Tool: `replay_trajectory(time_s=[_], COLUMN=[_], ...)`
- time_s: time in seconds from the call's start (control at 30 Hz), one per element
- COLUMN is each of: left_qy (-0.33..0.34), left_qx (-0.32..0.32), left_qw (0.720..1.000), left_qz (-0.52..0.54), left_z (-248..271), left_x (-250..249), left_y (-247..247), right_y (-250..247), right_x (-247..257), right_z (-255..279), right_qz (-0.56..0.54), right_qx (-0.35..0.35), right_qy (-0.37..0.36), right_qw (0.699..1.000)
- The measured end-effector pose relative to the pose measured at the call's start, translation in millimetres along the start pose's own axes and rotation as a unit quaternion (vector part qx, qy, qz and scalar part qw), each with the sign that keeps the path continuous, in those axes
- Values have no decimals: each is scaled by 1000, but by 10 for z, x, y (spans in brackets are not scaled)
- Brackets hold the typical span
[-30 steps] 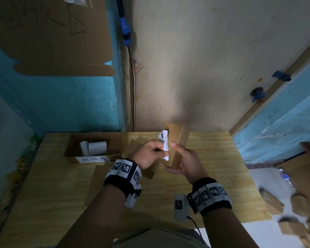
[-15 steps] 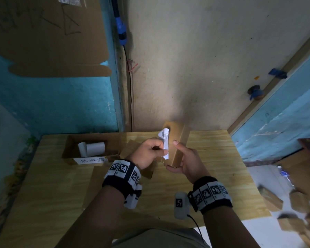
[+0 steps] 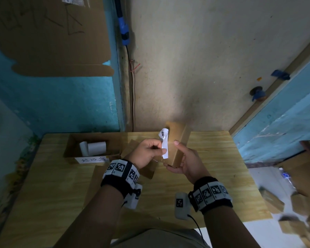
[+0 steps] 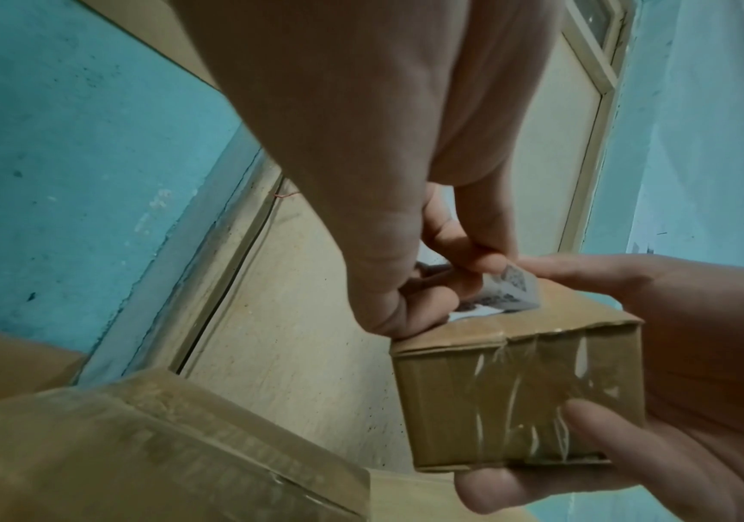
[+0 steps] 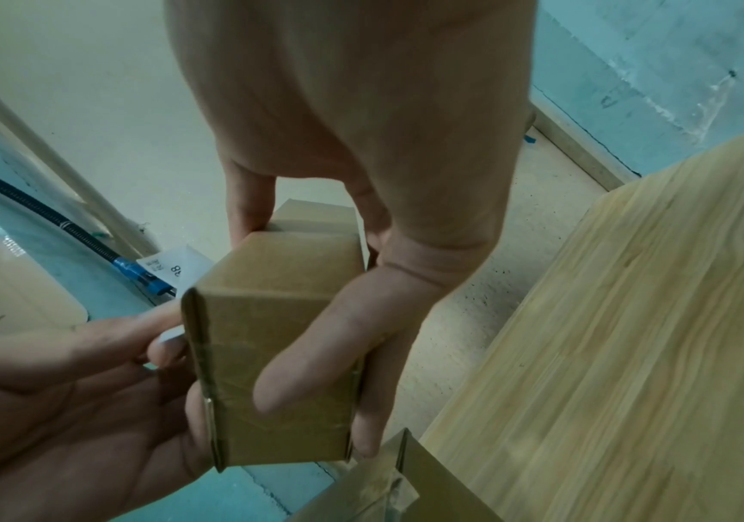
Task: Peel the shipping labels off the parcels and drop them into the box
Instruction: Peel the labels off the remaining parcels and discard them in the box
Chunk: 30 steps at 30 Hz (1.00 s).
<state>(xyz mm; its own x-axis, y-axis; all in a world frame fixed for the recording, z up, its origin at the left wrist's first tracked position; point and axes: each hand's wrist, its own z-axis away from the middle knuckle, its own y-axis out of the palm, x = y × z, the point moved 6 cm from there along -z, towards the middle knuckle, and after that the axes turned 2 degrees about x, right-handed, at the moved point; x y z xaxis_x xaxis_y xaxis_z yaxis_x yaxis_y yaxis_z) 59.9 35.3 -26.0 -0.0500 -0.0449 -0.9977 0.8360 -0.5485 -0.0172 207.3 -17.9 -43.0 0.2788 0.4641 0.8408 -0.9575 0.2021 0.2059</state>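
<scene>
Peeling: mid-peel, label [image 3: 164, 143] mostly lifted and curling away from the parcel [image 3: 177, 140], lower end looks like it's hanging on near the bottom edge
Left hand [image 3: 147, 152]: fingers [image 4: 463, 247] pressed together, pinching the label between thumb and fingertips, right up against the parcel's face
Right hand [image 3: 188, 161]: wrapped round the parcel, thumb across the taped side, fingers [image 5: 316, 356] curled on the far side, holding it upright over the desk [image 3: 213, 158]
Parcel: small brown carton, clear tape on one end, held in the air, not resting on anything
Box [image 3: 89, 145]: open, sits on the desk off to the left, a couple of rolled white labels already lying inside, handwritten tag on its front
Other stuff: another taped carton [image 4: 137, 441] lies under the left hand
Progress: my guess is one label is nearly done, can't tell how many parcels are left
Next move: probably one more steady pull to free the last stuck bit, right hand bracing so the carton doesn't twist, then carry the label left and let go over the box
Watch out: sticky side could cling to the fingers at the drop, or the paper might tear if yanked
</scene>
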Motion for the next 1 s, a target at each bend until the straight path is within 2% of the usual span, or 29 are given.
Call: replay_trajectory(time_s=[0.53,0.73,0.87,0.93,1.0], left_qy=[13,26,4,-32,-62], left_qx=[6,-27,-42,-15,27], left_qw=[1000,999,999,995,980], left_qz=[16,-20,-35,-89,-188], left_z=[15,22,49,57,95], left_x=[-14,-70,-32,21,21], left_y=[27,-14,-37,-13,28], right_y=[-48,-39,-1,1,-2], right_x=[-42,-21,-31,-39,-46], right_z=[-18,4,21,31,39], right_qz=[-5,-5,13,26,38], right_qx=[-5,-14,-14,-19,-27], right_qy=[12,11,16,15,17], right_qw=[1000,1000,1000,999,999])
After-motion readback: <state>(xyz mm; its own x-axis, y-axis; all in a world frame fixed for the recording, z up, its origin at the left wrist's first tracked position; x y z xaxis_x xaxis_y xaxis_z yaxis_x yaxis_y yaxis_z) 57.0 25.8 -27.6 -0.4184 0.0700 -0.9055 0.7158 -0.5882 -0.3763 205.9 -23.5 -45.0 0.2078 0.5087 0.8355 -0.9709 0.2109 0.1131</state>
